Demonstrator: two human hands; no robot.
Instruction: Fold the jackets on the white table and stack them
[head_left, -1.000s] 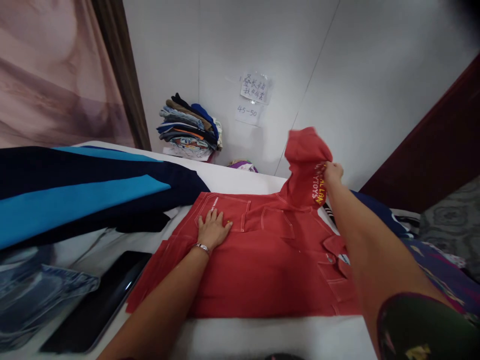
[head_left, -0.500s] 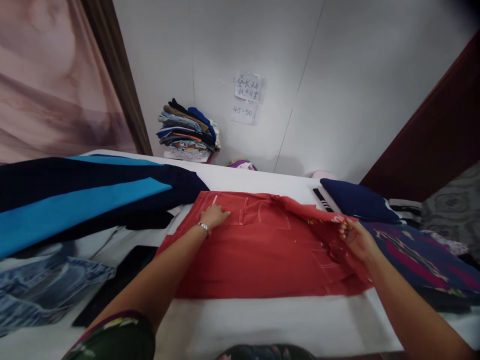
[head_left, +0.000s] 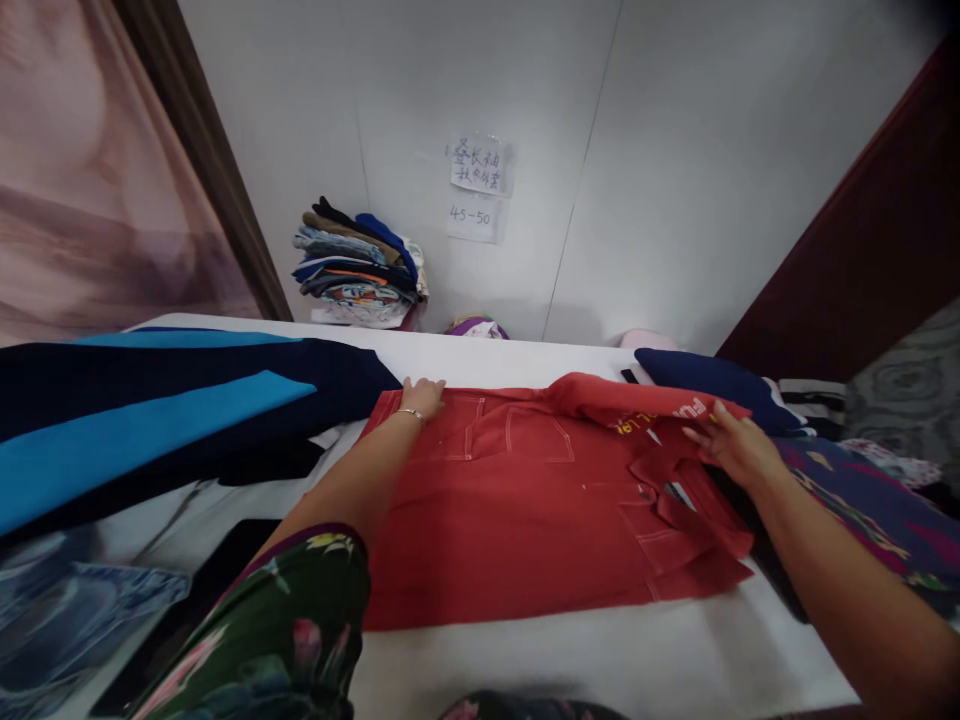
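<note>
A red jacket [head_left: 495,520] with white stitching and pockets lies spread across the white table. At its far left corner, my left hand [head_left: 424,397] is closed on the edge, its fingers bent over the cloth. On the right, my right hand [head_left: 739,445] pinches the end of a folded-over sleeve [head_left: 637,400] that carries white and yellow lettering. Below that hand, the jacket's collar end is rumpled, and a small label shows there.
Left lie a navy and light-blue garment [head_left: 157,410], blue jeans [head_left: 82,620] and a flat black object [head_left: 187,610]. Folded clothes [head_left: 360,265] are stacked by the wall. Navy folded clothing [head_left: 690,385] and a patterned garment [head_left: 862,500] sit right. Handwritten papers [head_left: 480,190] hang on the wall.
My left hand has moved from the jacket's pocket to its far edge. My right hand has drawn the sleeve slightly right and away from me, so more lettering shows. The view has shifted slightly.
</note>
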